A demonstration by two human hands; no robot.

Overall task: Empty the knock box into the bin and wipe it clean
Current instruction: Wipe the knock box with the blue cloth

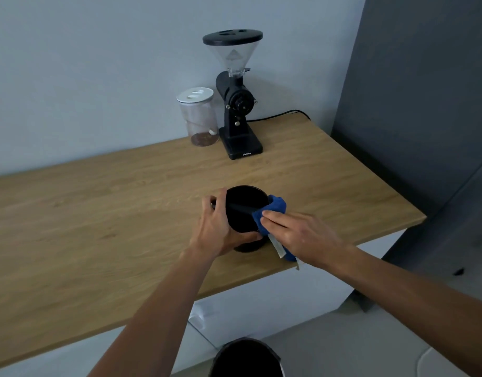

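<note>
The black round knock box (243,205) stands on the wooden counter (125,227) near its front edge, its bar crossing the opening. My left hand (220,229) wraps around its left side and front wall. My right hand (302,236) presses a blue cloth (272,213) over the box's right rim, with part of the cloth draped down the outside. The cloth's white label (278,247) hangs below my fingers. A black bin (245,359) stands on the floor below the counter, at the bottom of the view.
A black coffee grinder (238,104) with a clear hopper stands at the back by the wall, its cable running right. Next to it is a clear jar (200,118) with a white lid and some coffee beans. A dark grey panel (424,104) rises to the right.
</note>
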